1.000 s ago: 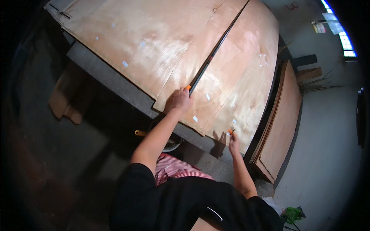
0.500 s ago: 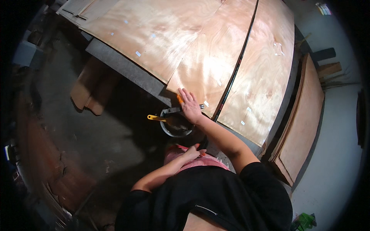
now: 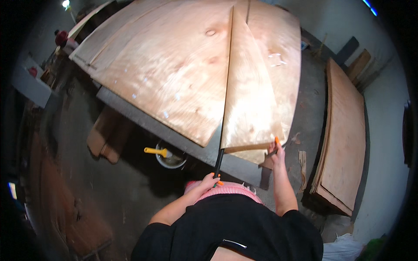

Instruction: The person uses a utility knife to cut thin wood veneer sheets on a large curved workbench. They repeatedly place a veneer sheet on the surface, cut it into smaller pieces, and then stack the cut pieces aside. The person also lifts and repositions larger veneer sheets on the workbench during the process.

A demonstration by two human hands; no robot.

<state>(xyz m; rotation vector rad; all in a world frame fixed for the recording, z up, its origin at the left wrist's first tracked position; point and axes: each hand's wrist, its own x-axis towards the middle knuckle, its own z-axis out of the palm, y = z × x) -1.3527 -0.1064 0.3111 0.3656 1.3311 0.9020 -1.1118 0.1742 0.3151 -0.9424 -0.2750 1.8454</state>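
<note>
My left hand (image 3: pixel 210 181) is close to my waist, closed around the lower end of a long black rod (image 3: pixel 219 163). The rod runs away from me along the left edge of a thin wood veneer sheet (image 3: pixel 250 95), which narrows toward the far end and looks partly lifted. My right hand (image 3: pixel 278 154) is at this sheet's near right corner, fingers closed on it, with orange covers on some fingertips. Something dark shows beside those fingers, too unclear to name. More veneer (image 3: pixel 174 78) covers the stack to the left, dotted with small pale patches.
A bucket (image 3: pixel 172 165) with a yellow-handled scraper (image 3: pixel 156 151) stands left of the grey table edge (image 3: pixel 187 141). To the right, curved wood sheets (image 3: pixel 342 139) are stacked by the wall. Boards (image 3: pixel 106 135) lie under the table's left side. Another person (image 3: pixel 62 38) is at far left.
My right hand has moved from the veneer near the bucket to the near right corner. The veneer right of the rod has shifted and lifted. My view has turned, and the bucket appears farther left.
</note>
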